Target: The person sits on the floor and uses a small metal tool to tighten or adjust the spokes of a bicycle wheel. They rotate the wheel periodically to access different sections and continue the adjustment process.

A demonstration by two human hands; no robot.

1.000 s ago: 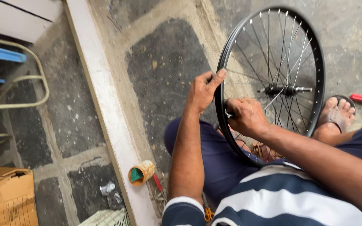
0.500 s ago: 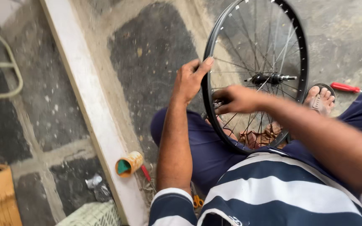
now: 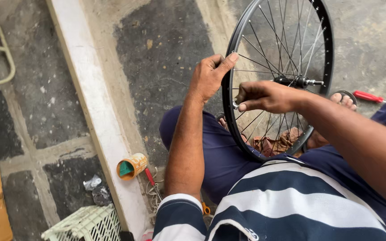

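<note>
The right hand (image 3: 264,96) pinches a small silvery piece at a spoke end just inside the rim, while the left hand (image 3: 211,78) has a closed grip on the black bicycle wheel (image 3: 322,53), upright over the lap. All spokes in view appear laced, so the build seems well along, with spoke-end work apparently remaining; a red-handled screwdriver (image 3: 368,96) lies on the floor nearby.

Single head view, steep downward, close over lap; wheel (image 3: 279,76) upper right of frame, floor (image 3: 157,53) filling left.
</note>
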